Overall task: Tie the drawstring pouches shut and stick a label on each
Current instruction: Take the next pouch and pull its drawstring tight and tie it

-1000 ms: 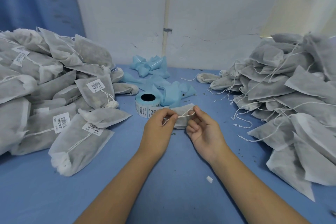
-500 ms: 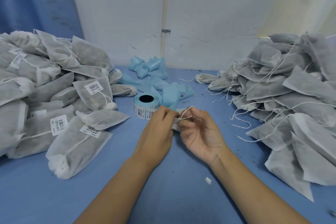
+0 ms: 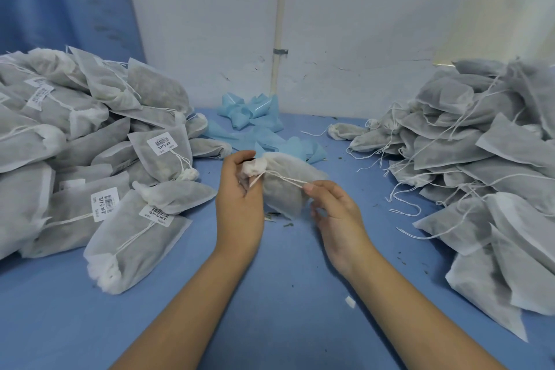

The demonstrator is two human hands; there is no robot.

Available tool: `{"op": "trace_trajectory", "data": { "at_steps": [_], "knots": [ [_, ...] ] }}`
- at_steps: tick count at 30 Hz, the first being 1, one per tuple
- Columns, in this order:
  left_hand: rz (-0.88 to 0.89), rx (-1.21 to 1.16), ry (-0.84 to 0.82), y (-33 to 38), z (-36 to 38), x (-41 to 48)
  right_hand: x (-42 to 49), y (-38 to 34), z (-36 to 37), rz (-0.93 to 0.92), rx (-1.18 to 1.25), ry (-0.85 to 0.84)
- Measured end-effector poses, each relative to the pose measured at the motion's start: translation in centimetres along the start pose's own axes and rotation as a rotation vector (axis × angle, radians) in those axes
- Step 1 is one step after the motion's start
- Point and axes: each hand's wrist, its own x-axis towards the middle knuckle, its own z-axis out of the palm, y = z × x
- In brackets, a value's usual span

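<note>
Left hand grips pouch neck; right hand pinches its drawstring; both between labelled pile and untied pile.

A thin white vertical pipe runs down the scuffed, cracked white plaster wall, clamped by a small grey metal bracket. Left of the pipe hangs a blue fabric curtain. Far right of it, a pale translucent sheet glows yellowish. Below the pipe's foot spreads the blue cloth-covered table.
</note>
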Motion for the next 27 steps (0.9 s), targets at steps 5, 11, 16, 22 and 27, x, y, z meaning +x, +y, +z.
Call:
{"op": "trace_trajectory", "data": {
  "at_steps": [5, 11, 16, 22, 27],
  "knots": [
    [-0.035, 0.039, 0.032, -0.2, -0.5, 0.2, -0.2, 0.4, 0.2, 0.037, 0.000, -0.020],
    [-0.067, 0.068, 0.039, -0.2, -0.3, 0.1, -0.2, 0.6, 0.4, 0.063, 0.058, -0.020],
    [-0.256, -0.066, 0.009, -0.4, -0.5, 0.6, 0.0, 1.1, 0.4, 0.063, 0.020, 0.034],
    [-0.231, 0.024, -0.152, -0.8, -0.7, 0.3, 0.0, 1.2, 0.6, 0.064, 0.041, 0.039],
    [-0.127, 0.167, -0.076, -1.1, -0.1, 0.3, -0.2, 1.3, 0.8, 0.062, 0.057, 0.012]
  ]
}}
